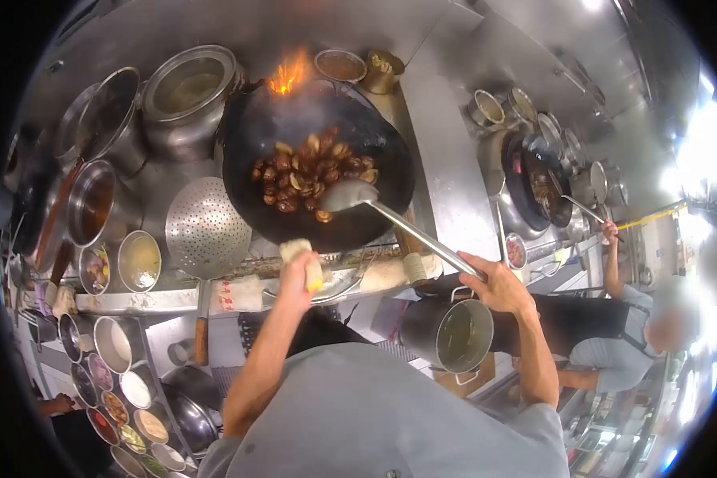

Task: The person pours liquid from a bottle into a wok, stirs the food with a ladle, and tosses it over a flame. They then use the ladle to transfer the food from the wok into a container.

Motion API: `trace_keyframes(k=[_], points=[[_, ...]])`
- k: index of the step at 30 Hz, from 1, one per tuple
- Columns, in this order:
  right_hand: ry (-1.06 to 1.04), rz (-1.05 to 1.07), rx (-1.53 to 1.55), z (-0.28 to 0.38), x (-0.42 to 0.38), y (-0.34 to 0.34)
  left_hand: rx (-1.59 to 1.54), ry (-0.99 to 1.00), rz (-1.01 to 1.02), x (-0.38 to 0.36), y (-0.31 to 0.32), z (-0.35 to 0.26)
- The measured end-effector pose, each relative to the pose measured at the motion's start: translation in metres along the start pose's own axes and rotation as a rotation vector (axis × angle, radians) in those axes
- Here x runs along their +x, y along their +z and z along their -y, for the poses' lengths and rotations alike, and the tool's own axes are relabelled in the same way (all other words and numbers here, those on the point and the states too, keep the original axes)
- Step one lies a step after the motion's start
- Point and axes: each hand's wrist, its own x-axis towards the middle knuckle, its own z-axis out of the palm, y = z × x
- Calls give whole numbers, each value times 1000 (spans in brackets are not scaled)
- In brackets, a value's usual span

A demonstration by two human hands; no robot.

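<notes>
A large black wok sits over the burner, with flames at its far rim. Brown glossy pieces of food lie in its middle, some steam above them. My right hand grips the handle of a metal ladle, whose bowl rests in the wok beside the food. At the wok's near edge, my left hand is closed around a folded pale cloth with a yellow patch.
A perforated strainer lies left of the wok, near several metal pots. Ingredient bowls stand lower left. A pot of liquid is below my right hand. At right, a co-worker reaches toward another wok.
</notes>
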Motion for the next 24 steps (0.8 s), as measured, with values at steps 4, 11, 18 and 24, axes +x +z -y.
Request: trace_keyframes(k=[4, 11, 18, 24], points=[[12, -57, -80, -16, 23, 28, -2, 14, 79, 15, 29, -33], [-180, -619, 92, -23, 125, 129, 28, 51, 99, 26, 31, -44], [226, 52, 1032, 41, 151, 137, 178, -258, 37, 20, 25, -52], [107, -134, 725, 42, 181, 107, 172, -150, -150, 26, 34, -45]])
